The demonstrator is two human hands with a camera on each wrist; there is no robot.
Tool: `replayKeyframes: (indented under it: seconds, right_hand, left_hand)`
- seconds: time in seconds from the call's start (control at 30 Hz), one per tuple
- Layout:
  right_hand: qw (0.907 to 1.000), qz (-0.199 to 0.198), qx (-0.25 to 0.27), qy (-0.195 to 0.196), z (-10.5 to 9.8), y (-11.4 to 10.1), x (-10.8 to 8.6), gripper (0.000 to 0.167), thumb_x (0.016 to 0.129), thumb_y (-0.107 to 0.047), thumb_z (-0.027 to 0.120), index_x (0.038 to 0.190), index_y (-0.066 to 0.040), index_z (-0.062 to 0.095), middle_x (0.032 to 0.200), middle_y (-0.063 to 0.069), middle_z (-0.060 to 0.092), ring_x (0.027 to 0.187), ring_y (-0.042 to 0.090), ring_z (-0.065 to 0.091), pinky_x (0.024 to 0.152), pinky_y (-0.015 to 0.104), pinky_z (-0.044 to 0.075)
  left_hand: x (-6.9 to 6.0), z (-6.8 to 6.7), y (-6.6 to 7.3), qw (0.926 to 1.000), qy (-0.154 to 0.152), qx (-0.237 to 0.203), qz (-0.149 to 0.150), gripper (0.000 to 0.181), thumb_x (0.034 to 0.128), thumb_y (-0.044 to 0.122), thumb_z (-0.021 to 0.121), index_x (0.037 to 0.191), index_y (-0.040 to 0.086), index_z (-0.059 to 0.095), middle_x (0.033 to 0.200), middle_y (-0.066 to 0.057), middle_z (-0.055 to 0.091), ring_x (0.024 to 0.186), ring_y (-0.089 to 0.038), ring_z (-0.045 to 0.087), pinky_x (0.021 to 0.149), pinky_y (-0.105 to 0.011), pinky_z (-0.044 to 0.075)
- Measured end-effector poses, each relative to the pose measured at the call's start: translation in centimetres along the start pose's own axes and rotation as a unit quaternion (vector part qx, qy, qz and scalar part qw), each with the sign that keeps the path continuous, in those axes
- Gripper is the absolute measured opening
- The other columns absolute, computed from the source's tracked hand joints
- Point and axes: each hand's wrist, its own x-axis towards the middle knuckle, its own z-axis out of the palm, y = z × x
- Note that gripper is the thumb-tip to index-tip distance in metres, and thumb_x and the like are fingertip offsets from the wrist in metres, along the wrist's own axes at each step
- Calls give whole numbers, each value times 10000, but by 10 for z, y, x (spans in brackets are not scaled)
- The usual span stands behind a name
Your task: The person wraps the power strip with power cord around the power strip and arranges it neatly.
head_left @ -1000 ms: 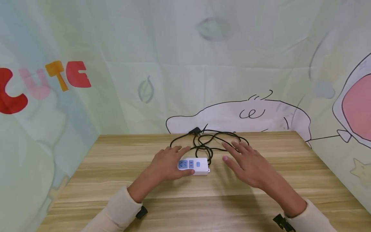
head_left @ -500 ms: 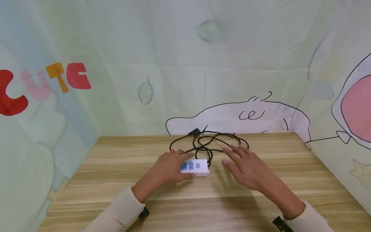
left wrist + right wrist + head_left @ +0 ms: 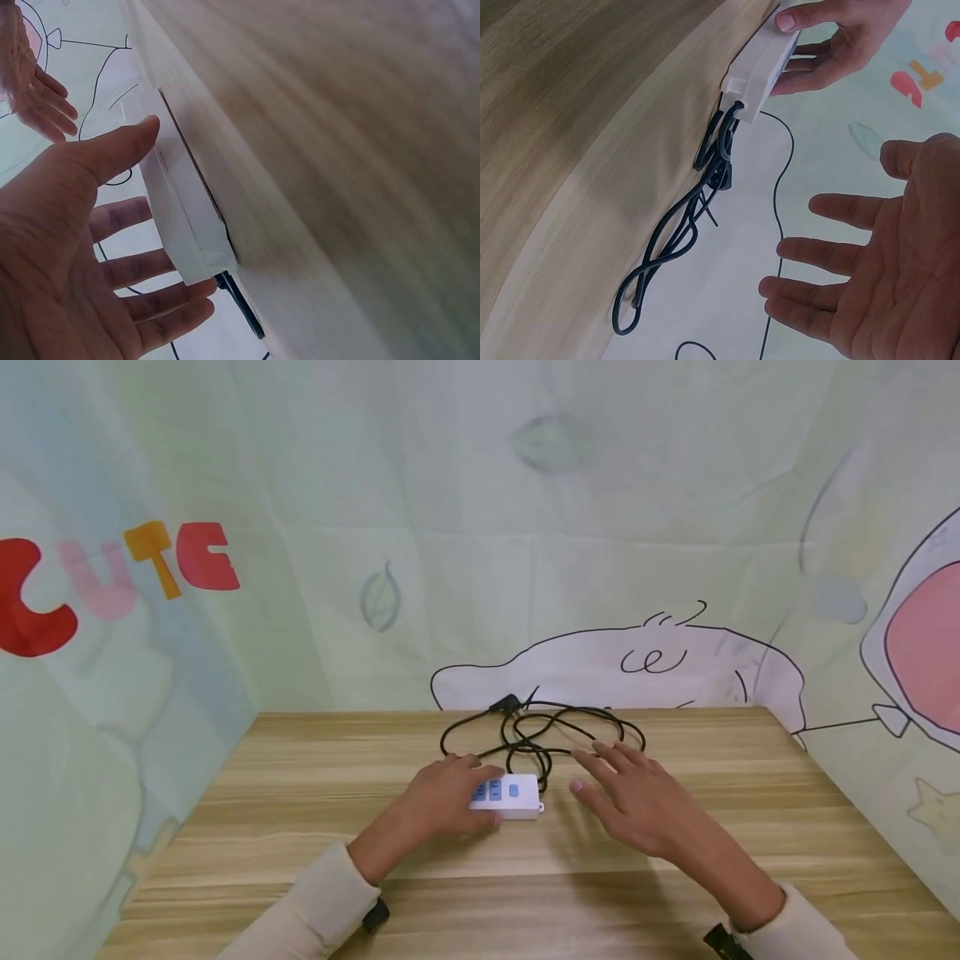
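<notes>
A white power strip (image 3: 525, 795) with blue sockets and a blue button lies on the wooden table. My left hand (image 3: 438, 797) grips its left part, thumb along the near side and fingers at the far side; the palm covers the left end. In the left wrist view, the left hand (image 3: 67, 232) has its thumb against the strip (image 3: 184, 195). Right of the strip, my right hand (image 3: 648, 802) hovers with fingers spread, holding nothing; its palm (image 3: 907, 277) shows in the right wrist view. A black cord (image 3: 656, 262) leaves the strip's right end.
The cord's loops (image 3: 577, 703) spread behind the strip and behind my right fingers, with a black plug (image 3: 506, 702) near the table's back edge. A printed cloth (image 3: 315, 610) with cartoon shapes and letters hangs behind and at both sides of the wooden table (image 3: 315, 777).
My left hand has moved slightly right along the strip and covers more of the sockets. My right hand has shifted a little left and nearer. The strip and cord look unmoved on the table.
</notes>
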Motion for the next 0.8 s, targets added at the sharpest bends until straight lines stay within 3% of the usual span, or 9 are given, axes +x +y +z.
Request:
replayKeyframes:
  seconds: [0.5, 0.8]
  right_hand:
    - [9999, -11, -145, -68, 6, -5, 2, 636, 1185, -576, 439, 1663, -179, 574, 1691, 218, 568, 1577, 553, 494, 1225, 772, 419]
    - [9996, -18, -132, -261, 7, -9, 4, 648, 1187, -584, 423, 1676, -181, 558, 1704, 246, 542, 1576, 558, 492, 1228, 775, 413]
  left_hand:
    - [7, -2, 2, 9994, -160, -171, 243, 620, 978, 331, 895, 1521, 101, 704, 1460, -168, 729, 1287, -313, 704, 1126, -506, 584]
    - [12, -4, 3, 9992, -284, -153, 240, 611, 958, 299, 913, 1491, 74, 716, 1385, -162, 754, 1151, -249, 713, 1052, -479, 607]
